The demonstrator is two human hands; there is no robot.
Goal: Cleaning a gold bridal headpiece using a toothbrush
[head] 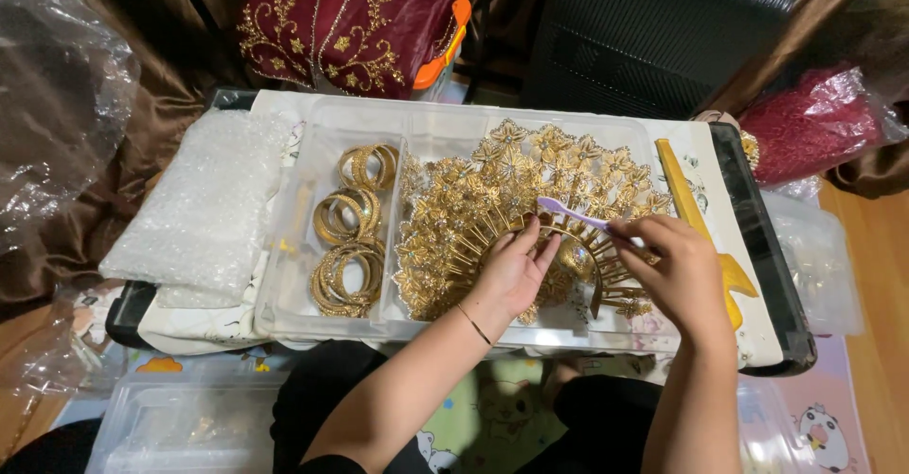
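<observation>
A folded sheet of bubble wrap [204, 214] is seen at the left of the table. Beside it, three stacks of gold bangles [348, 232] are kept in the left compartment of a clear plastic tray [284, 285]. In the right compartment, a gold fan-shaped headdress [511, 199] is steadied by the left hand [511, 270], its fingers closed on the curved band. A lilac toothbrush [578, 216] is pinched in the right hand [677, 275], its head touching the headdress. A yellow plastic tool [705, 237] lies at the right.
</observation>
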